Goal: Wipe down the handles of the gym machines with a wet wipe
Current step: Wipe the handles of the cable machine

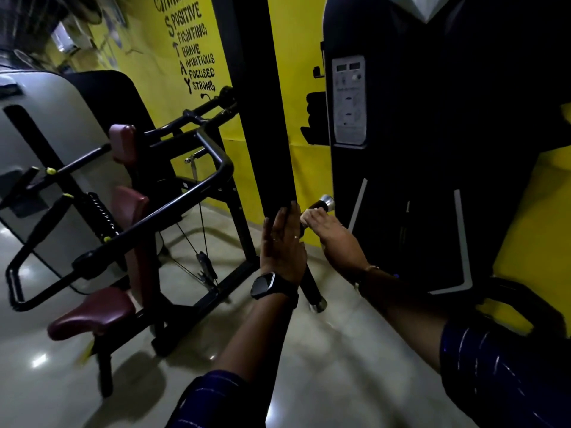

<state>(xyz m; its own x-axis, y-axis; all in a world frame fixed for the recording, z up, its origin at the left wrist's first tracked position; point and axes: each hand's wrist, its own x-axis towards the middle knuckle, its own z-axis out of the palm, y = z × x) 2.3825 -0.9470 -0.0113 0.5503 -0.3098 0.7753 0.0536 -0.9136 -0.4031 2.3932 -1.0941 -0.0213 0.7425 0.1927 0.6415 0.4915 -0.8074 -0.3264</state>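
Two machines stood against the yellow wall (148,72): a tall dark one (432,118) on the right and a grey-shrouded one (46,118) on the left with three maroon pads (92,310). Between them rose one black upright post (265,118).

The left hand (282,245) lay flat against the post's lower end, fingers straight and together, holding nothing. One black watch (262,285) sat on its wrist.

Just to its right, the right hand (336,239) had its fingers bent over the single white wet wipe (306,216) and pressed it round the handle (319,205), a black bar with a chrome cap. A second chrome-capped bar end (312,288) hung nearer, beside the left wrist.
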